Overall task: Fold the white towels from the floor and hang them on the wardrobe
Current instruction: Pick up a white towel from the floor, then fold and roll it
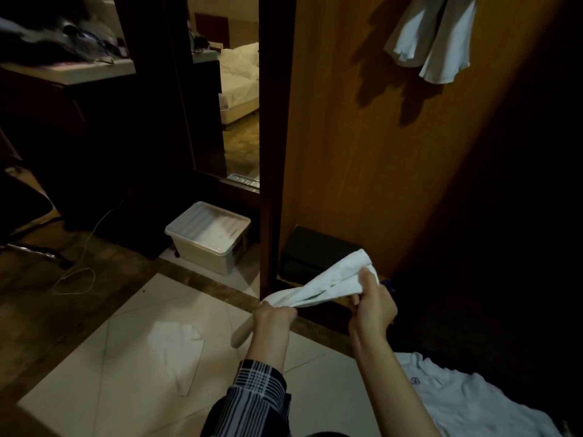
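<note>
So we're facing the wardrobe (362, 146), a big open wooden panel filling the right half, with one white cloth (432, 42) already hanging near its top edge. The pale tiled floor (126, 367) spreads out on the near left with decent open room. A white garment (473, 402) lies crumpled at the near right, and a lidded plastic bin (208, 236) sits further back, just left of the wardrobe's dark frame. A flat white towel (178, 351) is still on the tiles. The towel we're working (331, 285) is bunched into a rope-like strip, stretched in the air low in front of the wardrobe. Our left hand (274, 320) is clenched round its near end, our right hand (373, 307) pinches the far end.
</note>
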Motion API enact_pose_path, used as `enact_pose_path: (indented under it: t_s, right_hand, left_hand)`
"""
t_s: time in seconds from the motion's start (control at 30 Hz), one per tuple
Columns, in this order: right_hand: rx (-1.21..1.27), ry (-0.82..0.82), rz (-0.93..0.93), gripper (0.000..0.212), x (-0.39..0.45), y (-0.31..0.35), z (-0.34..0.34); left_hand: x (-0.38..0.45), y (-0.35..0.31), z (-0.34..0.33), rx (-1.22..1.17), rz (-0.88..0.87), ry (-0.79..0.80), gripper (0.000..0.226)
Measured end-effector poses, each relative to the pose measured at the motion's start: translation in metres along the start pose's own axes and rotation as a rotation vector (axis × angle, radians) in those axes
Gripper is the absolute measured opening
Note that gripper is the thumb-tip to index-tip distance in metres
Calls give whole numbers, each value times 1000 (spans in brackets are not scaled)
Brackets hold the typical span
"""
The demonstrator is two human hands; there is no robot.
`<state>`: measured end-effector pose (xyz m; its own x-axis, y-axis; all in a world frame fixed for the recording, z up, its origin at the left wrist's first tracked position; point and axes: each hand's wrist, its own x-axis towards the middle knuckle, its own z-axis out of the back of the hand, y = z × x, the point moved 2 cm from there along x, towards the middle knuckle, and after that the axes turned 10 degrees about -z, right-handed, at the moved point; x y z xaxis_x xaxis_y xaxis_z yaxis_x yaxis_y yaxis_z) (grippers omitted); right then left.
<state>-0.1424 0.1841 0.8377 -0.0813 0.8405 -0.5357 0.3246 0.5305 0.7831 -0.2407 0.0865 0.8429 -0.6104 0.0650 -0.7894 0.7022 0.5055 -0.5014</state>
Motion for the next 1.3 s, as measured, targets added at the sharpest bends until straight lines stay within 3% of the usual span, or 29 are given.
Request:
enact_pose_path:
  t_s: [0.03, 0.1, 0.13, 0.17, 0.2, 0.23, 0.27, 0.3, 0.4, 0.47, 0.53, 0.57, 0.63, 0.7, 0.77, 0.87, 0.9, 0.93, 0.97, 1.0, 1.03, 1.1, 1.17, 1.3]
  right_hand:
    - [-29, -33, 7, 24, 1, 2, 4]
    - [-118, -72, -4, 26, 4, 5, 10]
    - [-187, -76, -17, 27, 6, 7, 12]
    - [-263, -67, -31, 28, 7, 9, 14]
    - [-334, -45, -44, 29, 9, 11, 16]
    - [-400, -14, -59, 28, 11, 14, 18]
    - [-458, 18, -76, 25, 13, 18, 19]
    - [-507, 47, -100, 22, 13, 22, 20]
    - [-570, 132, -224, 15, 13, 31, 23]
    - [-532, 199, -328, 16, 15, 34, 26]
    - [-477, 263, -455, 22, 17, 31, 30]
    - [-437, 288, -517, 23, 17, 30, 32]
    - [-324, 349, -602, 23, 15, 30, 36]
    - [-217, 433, -615, 22, 10, 35, 35]
    - [-280, 492, -530, 22, 9, 40, 34]
    - [-621, 503, -271, 27, 7, 45, 33]
    - [-692, 519, -193, 26, 4, 48, 34]
    - [-738, 545, -114, 24, 0, 51, 33]
    - [-772, 571, -23, 23, -6, 55, 33]
    - [-813, 581, 89, 22, -11, 58, 32]
    - [-860, 566, 212, 22, -14, 60, 30]
    - [-962, 496, 433, 23, -14, 61, 28]
    - [-986, 484, 526, 22, -12, 60, 28]
    - [-847, 482, 543, 18, -10, 58, 30]
  left_hand:
    - [3, 5, -3, -258, 151, 12, 45]
    - [3, 2, -9, -407, 268, 101, 45]
    - [-7, 1, -8, -105, 183, 59, 45]
    - [-1, 1, -6, 12, 70, 38, 46]
    - [3, -1, -3, -91, 75, -54, 47]
    - [5, -1, -5, -450, 162, -60, 49]
    - [-2, -3, -6, -608, 220, -21, 51]
    - [-11, -6, -6, -503, 239, 32, 52]
    - [0, -13, 2, 170, -102, 227, 31]
    - [9, -14, 1, 336, -202, 368, 13]
    - [12, -12, 9, -15, 44, 425, 14]
    - [12, -15, 4, -224, 157, 395, 27]
    - [11, -15, -3, -396, 183, 425, 57]
    - [12, -19, -5, -418, 142, 390, 62]
    - [7, -25, 3, -105, -29, 500, 42]
    - [13, -13, 17, 397, -257, 391, 35]
    - [15, -10, 16, 422, -222, 373, 33]
    - [17, -12, 19, 373, -193, 337, 32]
    - [19, -12, 16, 248, -48, 331, 32]
    - [20, -10, 14, 134, 41, 420, 27]
    - [23, -8, 9, -69, 188, 479, 31]
    - [31, -8, 2, -392, 444, 415, 44]
    - [21, -8, -5, -408, 460, 414, 44]
    - [-7, -9, -4, -448, 396, 310, 53]
